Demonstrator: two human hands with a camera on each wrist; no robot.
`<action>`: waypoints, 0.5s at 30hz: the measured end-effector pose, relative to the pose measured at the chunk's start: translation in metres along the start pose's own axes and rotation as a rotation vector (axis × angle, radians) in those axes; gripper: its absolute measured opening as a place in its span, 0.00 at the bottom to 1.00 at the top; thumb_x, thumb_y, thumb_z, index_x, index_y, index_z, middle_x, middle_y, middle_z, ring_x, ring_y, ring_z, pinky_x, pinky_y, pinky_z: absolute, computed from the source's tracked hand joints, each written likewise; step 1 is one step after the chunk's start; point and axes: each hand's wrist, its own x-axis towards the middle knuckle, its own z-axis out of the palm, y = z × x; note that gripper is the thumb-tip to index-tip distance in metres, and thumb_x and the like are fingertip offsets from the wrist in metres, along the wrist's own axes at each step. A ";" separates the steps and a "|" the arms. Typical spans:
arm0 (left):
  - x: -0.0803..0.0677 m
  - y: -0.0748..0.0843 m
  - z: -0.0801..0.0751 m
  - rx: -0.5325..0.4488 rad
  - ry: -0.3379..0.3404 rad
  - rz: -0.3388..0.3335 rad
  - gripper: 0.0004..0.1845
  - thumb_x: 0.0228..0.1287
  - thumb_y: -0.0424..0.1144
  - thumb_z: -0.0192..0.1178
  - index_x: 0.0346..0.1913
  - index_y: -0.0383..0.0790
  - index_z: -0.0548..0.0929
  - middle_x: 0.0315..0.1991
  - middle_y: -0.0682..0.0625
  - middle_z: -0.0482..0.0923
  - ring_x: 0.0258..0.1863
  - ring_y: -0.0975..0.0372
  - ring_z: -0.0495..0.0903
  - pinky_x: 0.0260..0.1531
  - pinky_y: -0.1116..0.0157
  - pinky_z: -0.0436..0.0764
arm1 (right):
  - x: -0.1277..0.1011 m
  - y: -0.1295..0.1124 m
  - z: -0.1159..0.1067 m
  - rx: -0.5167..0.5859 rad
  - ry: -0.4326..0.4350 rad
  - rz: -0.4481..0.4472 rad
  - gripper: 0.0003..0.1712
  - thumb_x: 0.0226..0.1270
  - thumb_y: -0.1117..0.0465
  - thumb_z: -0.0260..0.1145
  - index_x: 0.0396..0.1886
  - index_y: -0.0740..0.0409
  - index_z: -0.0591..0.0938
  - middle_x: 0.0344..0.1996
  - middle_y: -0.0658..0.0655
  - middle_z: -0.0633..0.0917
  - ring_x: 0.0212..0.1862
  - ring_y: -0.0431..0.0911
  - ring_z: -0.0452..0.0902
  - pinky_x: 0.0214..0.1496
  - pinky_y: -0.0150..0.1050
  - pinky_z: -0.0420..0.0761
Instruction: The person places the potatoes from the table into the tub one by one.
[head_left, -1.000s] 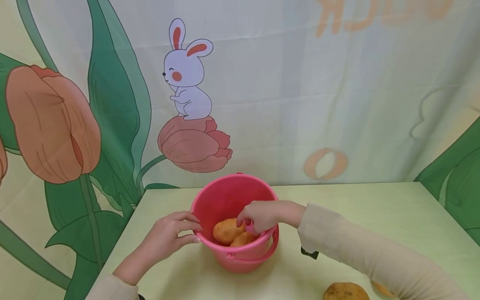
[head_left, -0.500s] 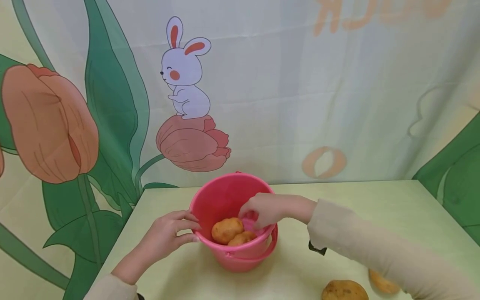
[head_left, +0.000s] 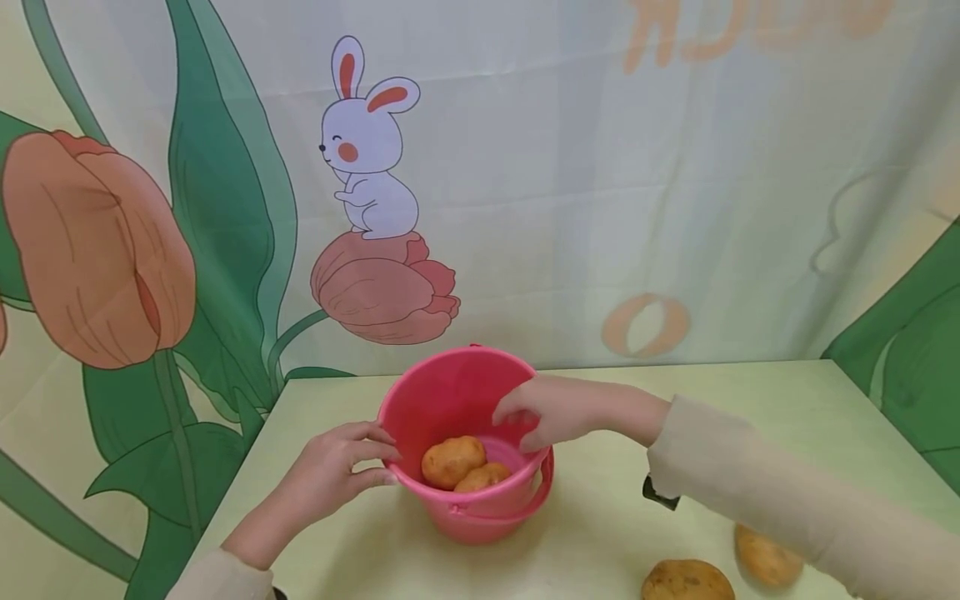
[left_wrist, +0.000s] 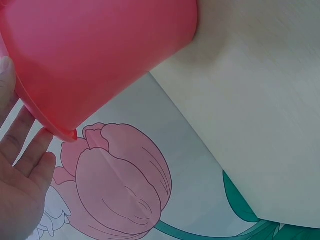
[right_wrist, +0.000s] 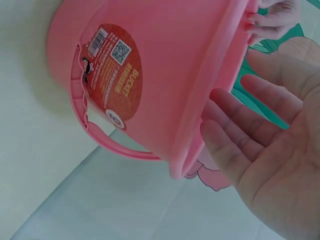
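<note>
A pink bucket (head_left: pixel 450 390) stands on the pale green table (head_left: pixel 750 417) with two potatoes (head_left: pixel 452 460) lying in it. My left hand (head_left: pixel 384 457) rests against the bucket's left rim, fingers straight beside the wall, as the left wrist view shows of this hand (left_wrist: pixel 25 167) and the bucket (left_wrist: pixel 100 55). My right hand (head_left: pixel 519 421) hovers over the right rim, empty, fingers relaxed. In the right wrist view its palm (right_wrist: pixel 260 140) is spread beside the bucket (right_wrist: pixel 165 65), which bears an orange label (right_wrist: pixel 116 70).
Two more potatoes lie on the table at the front right, one (head_left: pixel 686 581) near the edge and one (head_left: pixel 767 556) partly under my right sleeve. The bucket's handle (head_left: pixel 528 498) hangs down its front. A cartoon backdrop (head_left: pixel 367 167) hangs right behind the table.
My right hand has risen out of the bucket and drawn back to its right rim with fingers spread. The arm's shift uncovered the second potato on the table. The left hand stayed put.
</note>
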 end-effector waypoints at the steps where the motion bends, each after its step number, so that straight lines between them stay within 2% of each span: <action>1: 0.000 0.000 0.000 0.002 0.001 0.002 0.13 0.42 0.46 0.68 0.35 0.52 0.85 0.39 0.58 0.78 0.45 0.62 0.76 0.38 0.65 0.81 | -0.003 0.001 -0.001 0.000 0.004 0.003 0.24 0.48 0.60 0.69 0.48 0.52 0.77 0.40 0.46 0.79 0.43 0.39 0.72 0.37 0.30 0.78; 9: 0.001 0.000 0.000 0.008 -0.005 0.008 0.13 0.42 0.46 0.68 0.35 0.52 0.85 0.39 0.57 0.78 0.44 0.62 0.76 0.38 0.65 0.81 | -0.020 0.005 -0.007 0.009 0.038 -0.028 0.24 0.48 0.60 0.69 0.49 0.54 0.77 0.42 0.48 0.79 0.40 0.39 0.73 0.36 0.29 0.78; 15: 0.001 0.000 -0.001 -0.005 -0.021 -0.010 0.13 0.42 0.45 0.68 0.36 0.51 0.85 0.39 0.57 0.78 0.44 0.62 0.76 0.37 0.66 0.81 | -0.029 0.009 -0.009 0.016 0.057 -0.067 0.22 0.50 0.59 0.68 0.48 0.53 0.78 0.42 0.48 0.80 0.40 0.40 0.74 0.39 0.32 0.78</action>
